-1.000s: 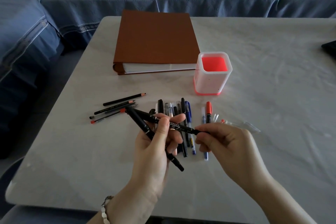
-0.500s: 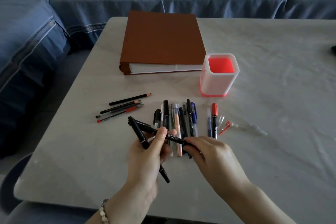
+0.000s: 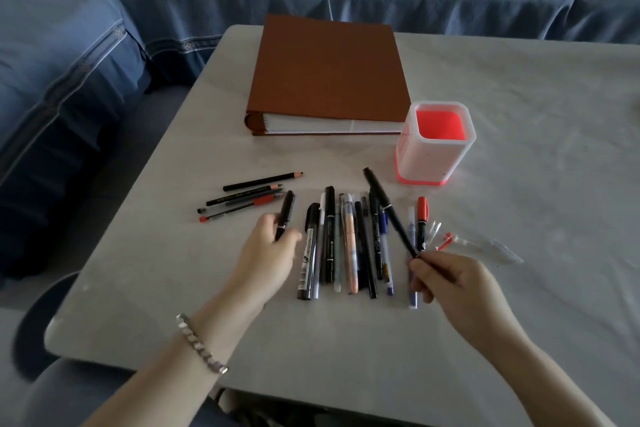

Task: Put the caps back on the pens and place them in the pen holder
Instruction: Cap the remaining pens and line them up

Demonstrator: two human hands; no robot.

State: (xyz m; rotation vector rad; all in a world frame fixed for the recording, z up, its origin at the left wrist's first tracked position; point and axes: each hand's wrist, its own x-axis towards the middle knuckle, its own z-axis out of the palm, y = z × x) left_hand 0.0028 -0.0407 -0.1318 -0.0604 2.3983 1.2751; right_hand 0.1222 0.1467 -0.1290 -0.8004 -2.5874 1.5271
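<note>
**A:** As we look down from the head view, which step do we reckon we are in?

**B:** One pen looks ready to go in, we judge. Our right grip (image 3: 446, 274) pinches the near end of a long black pen (image 3: 388, 211). Its thicker far end, probably the cap, points toward the pen holder (image 3: 434, 163). Our left grip (image 3: 273, 246) is curled round a shorter black pen (image 3: 285, 215), just left of the row.

**A:** And the holder?

**B:** It stands on the bench (image 3: 536, 114), just beside the near right corner of the brown binder (image 3: 329, 69) and beyond the row. We see its red floor and no pen in it.

**A:** So the next move?

**B:** We would carry the right-hand pen forward, tip it upright over the opening and release it. The mouth is narrow, so the end needs lining up first.

**A:** What else lies about?

**B:** The row of pens (image 3: 349, 246) lies between our hands, with the pencils (image 3: 256, 198) to the left. A red-capped marker (image 3: 421, 218) and some loose clear caps (image 3: 498, 246) lie to the right.

**A:** Is anything in the way?

**B:** Nothing stands between the pen and the holder. The path does pass above the row, though, so a low sweep could scatter it. We cannot tell whether the left pen is capped.
</note>
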